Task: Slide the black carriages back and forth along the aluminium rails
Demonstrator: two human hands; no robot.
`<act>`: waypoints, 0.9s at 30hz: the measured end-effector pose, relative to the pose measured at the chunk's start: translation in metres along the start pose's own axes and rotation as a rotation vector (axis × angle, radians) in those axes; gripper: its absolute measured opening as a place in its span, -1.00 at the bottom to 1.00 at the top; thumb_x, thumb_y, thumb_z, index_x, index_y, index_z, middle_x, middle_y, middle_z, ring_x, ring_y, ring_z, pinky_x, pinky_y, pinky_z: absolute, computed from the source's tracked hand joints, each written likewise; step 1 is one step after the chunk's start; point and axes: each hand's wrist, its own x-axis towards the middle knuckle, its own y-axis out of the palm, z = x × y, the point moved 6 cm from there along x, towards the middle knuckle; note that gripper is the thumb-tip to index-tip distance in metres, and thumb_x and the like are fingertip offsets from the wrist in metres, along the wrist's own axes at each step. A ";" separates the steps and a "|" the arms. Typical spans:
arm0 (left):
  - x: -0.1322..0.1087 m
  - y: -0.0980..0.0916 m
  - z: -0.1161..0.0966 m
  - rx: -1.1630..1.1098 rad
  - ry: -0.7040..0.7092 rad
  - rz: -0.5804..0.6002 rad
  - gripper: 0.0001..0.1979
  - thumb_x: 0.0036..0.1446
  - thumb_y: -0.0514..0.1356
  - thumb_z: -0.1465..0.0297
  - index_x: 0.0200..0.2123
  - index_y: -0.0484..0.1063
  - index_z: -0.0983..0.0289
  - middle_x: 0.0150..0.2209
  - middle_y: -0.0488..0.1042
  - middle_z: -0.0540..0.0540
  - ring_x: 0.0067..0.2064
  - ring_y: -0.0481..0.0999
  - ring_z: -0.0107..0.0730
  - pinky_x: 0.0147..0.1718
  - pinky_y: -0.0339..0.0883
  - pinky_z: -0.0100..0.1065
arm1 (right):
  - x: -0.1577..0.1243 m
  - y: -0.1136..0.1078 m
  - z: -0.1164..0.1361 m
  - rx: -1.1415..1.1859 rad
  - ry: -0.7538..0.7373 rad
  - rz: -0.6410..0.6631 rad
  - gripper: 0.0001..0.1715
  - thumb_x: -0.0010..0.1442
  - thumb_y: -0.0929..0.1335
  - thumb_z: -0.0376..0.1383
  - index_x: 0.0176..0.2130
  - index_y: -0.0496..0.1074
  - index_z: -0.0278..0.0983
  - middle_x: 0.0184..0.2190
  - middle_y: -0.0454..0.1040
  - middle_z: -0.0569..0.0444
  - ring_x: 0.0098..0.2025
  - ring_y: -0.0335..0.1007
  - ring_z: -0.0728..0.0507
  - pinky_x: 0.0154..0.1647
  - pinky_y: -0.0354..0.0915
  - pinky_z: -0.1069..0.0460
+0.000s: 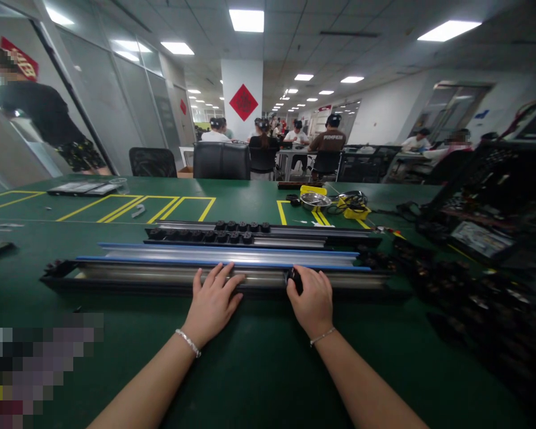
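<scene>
On green table: long, black-edged silvery rail; left hand splayed, right hand gripping black part.

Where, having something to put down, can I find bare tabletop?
Bare tabletop lies between left forearm and right forearm, nearer than the front rail, and behind the rearmost rail, between yellow lines left and right. Crowded: the right, under dark parts, and the back right, around the metal bowl.

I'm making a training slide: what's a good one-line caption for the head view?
Left hand spread over a long rail, right hand gripping a small black part there, above a green table.
</scene>
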 end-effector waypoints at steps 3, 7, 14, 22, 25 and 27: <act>0.001 0.000 -0.002 0.008 -0.018 -0.001 -0.53 0.09 0.05 0.24 0.10 0.19 0.06 0.16 0.21 0.08 0.19 0.09 -0.13 0.15 -0.27 0.10 | 0.000 -0.001 0.001 0.000 0.018 0.012 -0.65 0.11 0.21 -0.24 -0.11 0.36 -0.29 -0.18 0.46 -0.02 -0.08 0.30 -0.15 0.11 -0.05 -0.11; 0.004 0.001 -0.008 0.013 -0.108 -0.003 -0.50 0.11 0.00 0.17 0.13 0.16 0.12 0.15 0.22 0.13 0.19 0.08 -0.09 0.12 -0.32 0.18 | 0.000 -0.001 0.001 0.001 0.026 0.007 -0.64 0.10 0.22 -0.24 -0.11 0.36 -0.29 -0.17 0.46 -0.01 -0.07 0.29 -0.14 0.10 -0.04 -0.09; 0.005 0.003 -0.019 0.008 -0.213 -0.012 -0.49 0.14 -0.07 0.11 0.11 0.20 0.16 0.16 0.18 0.19 0.20 0.06 -0.03 0.09 -0.32 0.25 | 0.001 -0.002 0.000 0.003 0.025 0.018 -0.63 0.09 0.22 -0.24 -0.11 0.36 -0.30 -0.18 0.45 -0.03 -0.07 0.28 -0.15 0.05 0.02 -0.07; 0.005 0.004 -0.018 -0.005 -0.180 -0.036 -0.55 0.13 -0.03 0.15 0.08 0.25 0.10 0.15 0.21 0.16 0.18 0.10 -0.05 0.10 -0.32 0.21 | 0.003 -0.006 -0.007 0.020 0.028 0.013 -0.64 0.08 0.22 -0.25 -0.13 0.37 -0.29 -0.20 0.46 -0.03 -0.11 0.30 -0.16 0.02 0.07 -0.08; 0.006 0.004 -0.017 -0.004 -0.175 -0.036 -0.56 0.13 -0.02 0.16 0.07 0.26 0.09 0.14 0.22 0.15 0.17 0.10 -0.07 0.11 -0.34 0.20 | 0.003 -0.006 -0.008 0.020 0.036 0.004 -0.64 0.07 0.22 -0.26 -0.13 0.37 -0.30 -0.20 0.46 -0.03 -0.11 0.31 -0.15 0.02 0.09 -0.07; 0.006 0.004 -0.017 -0.006 -0.169 -0.038 -0.56 0.13 -0.01 0.16 0.07 0.26 0.09 0.15 0.22 0.14 0.17 0.10 -0.08 0.11 -0.35 0.19 | 0.003 -0.006 -0.008 0.015 0.035 -0.003 -0.64 0.07 0.22 -0.27 -0.13 0.37 -0.31 -0.20 0.46 -0.03 -0.11 0.31 -0.15 0.01 0.10 -0.06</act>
